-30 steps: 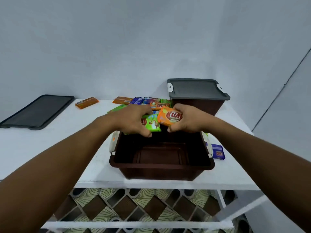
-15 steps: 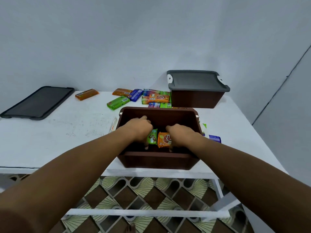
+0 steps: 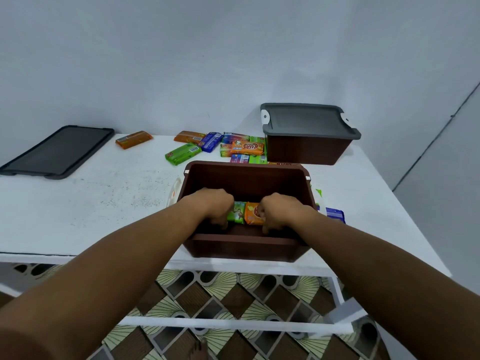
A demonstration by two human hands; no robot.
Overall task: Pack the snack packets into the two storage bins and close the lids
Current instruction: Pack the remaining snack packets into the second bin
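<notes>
The left hand (image 3: 213, 207) grips the green packet (image 3: 237, 213) and the right hand (image 3: 281, 211) the orange packet (image 3: 251, 214), low inside the bin (image 3: 246, 179); next, I think, they release.

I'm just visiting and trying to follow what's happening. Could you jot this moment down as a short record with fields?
Left hand: grips green packet inside open bin
Right hand: grips orange packet beside it
Open bin: brown, at near edge of table, no lid
Second bin: behind, to the right, grey lid on
Spare lid: flat on table, far left
Loose packets: mostly clustered behind the open bin
</notes>
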